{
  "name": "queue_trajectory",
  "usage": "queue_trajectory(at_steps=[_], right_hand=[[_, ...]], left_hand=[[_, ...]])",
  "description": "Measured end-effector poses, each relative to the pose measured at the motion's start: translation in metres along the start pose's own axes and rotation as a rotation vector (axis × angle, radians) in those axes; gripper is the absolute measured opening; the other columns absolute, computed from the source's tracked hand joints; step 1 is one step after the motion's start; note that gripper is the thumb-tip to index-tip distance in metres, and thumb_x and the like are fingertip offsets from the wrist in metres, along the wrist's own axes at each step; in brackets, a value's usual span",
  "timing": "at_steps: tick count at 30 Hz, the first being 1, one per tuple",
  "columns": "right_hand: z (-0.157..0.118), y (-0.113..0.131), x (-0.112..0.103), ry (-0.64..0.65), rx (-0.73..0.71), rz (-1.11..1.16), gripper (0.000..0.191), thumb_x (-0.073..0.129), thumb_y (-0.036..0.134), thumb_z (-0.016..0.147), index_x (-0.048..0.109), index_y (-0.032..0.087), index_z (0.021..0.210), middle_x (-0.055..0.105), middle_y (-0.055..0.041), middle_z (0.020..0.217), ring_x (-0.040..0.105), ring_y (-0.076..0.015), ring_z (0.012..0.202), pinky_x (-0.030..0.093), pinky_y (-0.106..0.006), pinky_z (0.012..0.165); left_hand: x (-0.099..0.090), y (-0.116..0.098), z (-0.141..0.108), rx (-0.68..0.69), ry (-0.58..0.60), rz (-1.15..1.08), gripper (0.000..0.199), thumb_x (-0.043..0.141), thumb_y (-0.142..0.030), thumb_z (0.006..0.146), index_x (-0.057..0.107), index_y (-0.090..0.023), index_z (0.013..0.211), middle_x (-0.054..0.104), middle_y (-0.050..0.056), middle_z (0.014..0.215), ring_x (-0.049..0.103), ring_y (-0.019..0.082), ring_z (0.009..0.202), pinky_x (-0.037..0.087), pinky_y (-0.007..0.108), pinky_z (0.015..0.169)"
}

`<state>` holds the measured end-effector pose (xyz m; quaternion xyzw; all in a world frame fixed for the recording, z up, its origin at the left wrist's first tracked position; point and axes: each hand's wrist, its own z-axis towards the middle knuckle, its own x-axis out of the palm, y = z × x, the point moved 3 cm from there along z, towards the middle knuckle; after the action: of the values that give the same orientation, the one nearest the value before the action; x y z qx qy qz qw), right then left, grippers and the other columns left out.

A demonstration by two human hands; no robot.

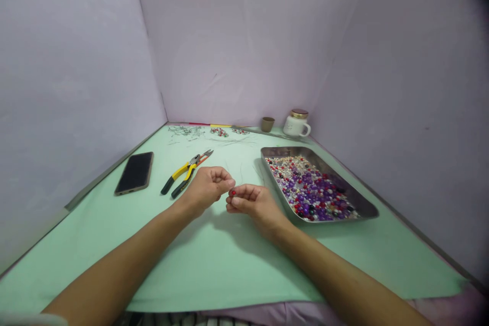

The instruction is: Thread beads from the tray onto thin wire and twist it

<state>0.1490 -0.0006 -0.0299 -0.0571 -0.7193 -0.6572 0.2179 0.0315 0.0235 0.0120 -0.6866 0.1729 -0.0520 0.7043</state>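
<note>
A small red bead [233, 192] shows at the fingertips of my right hand [256, 206], which is closed on it over the middle of the table. Close by on the left, my left hand [209, 187] is pinched, thumb against fingers, just above the bead. Whatever lies in that pinch is too small to make out. To the right of my right hand stands a metal tray [367, 209] of mixed purple, red, white, black and gold beads [317, 191]. Yellow-and-black pliers [179, 174] lie beyond my left hand, next to an orange-handled cutting tool [202, 158].
A phone [135, 173] lies at the left of the green tabletop [229, 270]. Along the back are cut wires [186, 131], beaded pieces [219, 132], a brown cup [267, 124] and a lidded white mug [296, 124]. Pale walls enclose three sides.
</note>
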Motion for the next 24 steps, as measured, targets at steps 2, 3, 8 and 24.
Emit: queue_trajectory(at_steps=[2, 3, 8, 24], right_hand=[[0.0, 0.001, 0.001, -0.009, -0.005, -0.03, 0.018, 0.072, 0.021, 0.051, 0.063, 0.013, 0.065, 0.063, 0.0002, 0.06, 0.058, -0.0106, 0.056, 0.048, -0.029, 0.064], [0.0, 0.001, 0.001, -0.01, -0.002, -0.046, 0.017, 0.072, 0.021, 0.051, 0.063, 0.013, 0.064, 0.062, 0.0004, 0.059, 0.058, -0.0105, 0.056, 0.048, -0.028, 0.064], [0.0, 0.005, -0.004, 0.007, -0.008, -0.176, 0.019, 0.069, 0.02, 0.054, 0.066, 0.015, 0.071, 0.064, -0.0016, 0.071, 0.057, -0.011, 0.064, 0.046, -0.026, 0.065], [0.009, 0.006, -0.017, -0.163, -0.078, 0.086, 0.027, 0.074, 0.023, 0.05, 0.063, 0.015, 0.073, 0.065, -0.0015, 0.069, 0.06, -0.0129, 0.066, 0.048, -0.03, 0.068]], left_hand=[[0.001, -0.002, -0.002, 0.002, -0.014, 0.032, 0.013, 0.058, -0.023, 0.062, 0.05, -0.014, 0.057, 0.042, -0.007, 0.04, 0.03, 0.002, 0.036, 0.022, 0.016, 0.036], [0.002, -0.003, -0.003, 0.009, -0.02, 0.057, 0.012, 0.057, -0.023, 0.062, 0.05, -0.014, 0.057, 0.043, -0.007, 0.041, 0.031, 0.003, 0.036, 0.023, 0.017, 0.037], [0.0, -0.005, -0.001, 0.051, -0.019, 0.154, 0.012, 0.055, -0.021, 0.064, 0.051, -0.014, 0.056, 0.046, -0.006, 0.042, 0.034, 0.003, 0.037, 0.026, 0.017, 0.038], [0.002, 0.005, -0.001, 0.147, -0.143, 0.346, 0.015, 0.055, -0.028, 0.065, 0.065, -0.016, 0.067, 0.061, -0.001, 0.059, 0.048, 0.008, 0.048, 0.039, 0.02, 0.047]])
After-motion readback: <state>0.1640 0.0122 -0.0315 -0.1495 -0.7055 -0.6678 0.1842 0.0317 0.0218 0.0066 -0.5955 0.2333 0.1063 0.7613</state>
